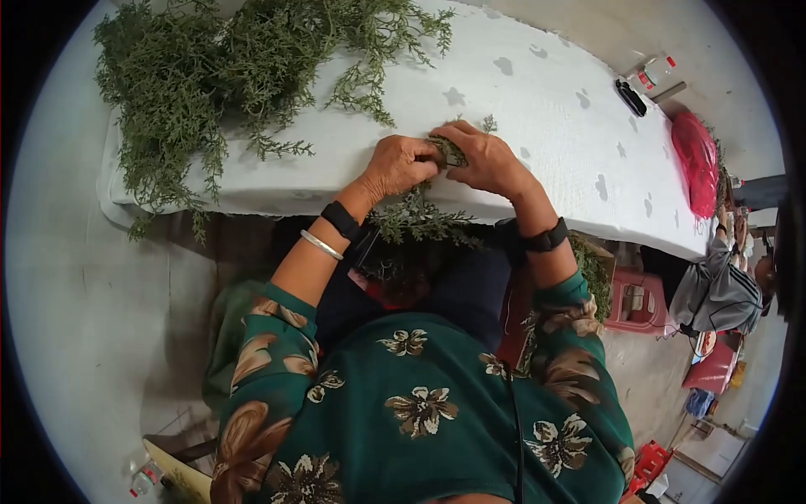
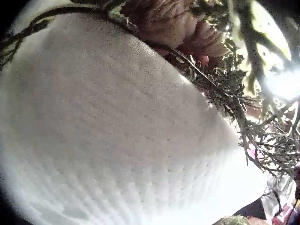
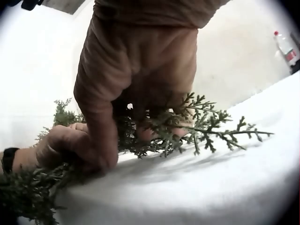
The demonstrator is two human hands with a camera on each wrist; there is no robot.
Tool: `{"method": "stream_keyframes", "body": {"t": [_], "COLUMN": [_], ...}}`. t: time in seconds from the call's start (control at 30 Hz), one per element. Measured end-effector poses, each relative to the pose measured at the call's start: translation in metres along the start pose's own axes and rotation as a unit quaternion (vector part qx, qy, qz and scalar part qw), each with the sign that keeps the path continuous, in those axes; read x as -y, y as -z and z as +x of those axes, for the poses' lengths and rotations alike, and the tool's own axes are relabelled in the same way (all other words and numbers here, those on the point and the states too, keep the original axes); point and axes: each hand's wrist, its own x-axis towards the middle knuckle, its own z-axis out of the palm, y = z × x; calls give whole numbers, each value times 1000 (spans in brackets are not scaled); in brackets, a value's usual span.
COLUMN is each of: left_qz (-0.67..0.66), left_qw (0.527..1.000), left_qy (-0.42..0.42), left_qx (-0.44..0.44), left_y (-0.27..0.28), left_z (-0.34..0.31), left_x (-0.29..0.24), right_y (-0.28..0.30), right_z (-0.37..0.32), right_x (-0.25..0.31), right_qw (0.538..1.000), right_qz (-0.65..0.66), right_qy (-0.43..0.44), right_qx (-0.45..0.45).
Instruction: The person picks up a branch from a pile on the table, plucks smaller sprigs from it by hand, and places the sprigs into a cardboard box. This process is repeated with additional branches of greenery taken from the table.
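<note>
Over the front edge of the white-covered table, both hands work on a green cedar-like sprig (image 1: 451, 153). My left hand (image 1: 399, 168) pinches it from the left, fingers curled and thumb below. From the other side, my right hand (image 1: 487, 161) bends its fingers round the same sprig. In the right wrist view, leafy tips (image 3: 211, 129) stick out past the right hand (image 3: 140, 70), close over the cloth, with the left hand (image 3: 61, 145) beside it. More foliage (image 1: 424, 220) hangs below the hands, in front of the lap. A thin stem (image 2: 201, 75) crosses the left wrist view.
A large heap of similar green branches (image 1: 227, 76) covers the table's left part. At the right end are a pink-red bag (image 1: 695, 164), a black object (image 1: 630, 97) and a plastic bottle (image 1: 653, 74). A pink stool (image 1: 634, 301) and another person (image 1: 722, 281) are beyond.
</note>
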Motion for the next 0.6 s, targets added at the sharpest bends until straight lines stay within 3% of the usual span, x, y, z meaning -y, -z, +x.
{"method": "stream_keyframes", "body": {"t": [0.13, 0.27, 0.37, 0.5, 0.6], "left_qz": [-159, -149, -139, -79, 21], "left_qw": [985, 985, 984, 993, 993], "left_qy": [42, 47, 47, 34, 35], "left_qx": [-57, -77, -99, -82, -107], "left_y": [2, 3, 1, 2, -5], "left_z": [4, 4, 4, 2, -1], "left_x": [4, -5, -4, -5, -6], "right_y": [1, -9, -11, -14, -11], "right_z": [-10, -23, -16, -17, -29], "right_x": [-7, 2, 10, -1, 1], "right_qw": [998, 993, 965, 963, 966], "right_qz": [-6, -51, -102, -136, -118], "right_qy": [-54, -102, -229, -168, -206], "right_qx": [41, -39, -79, -163, -98]}}
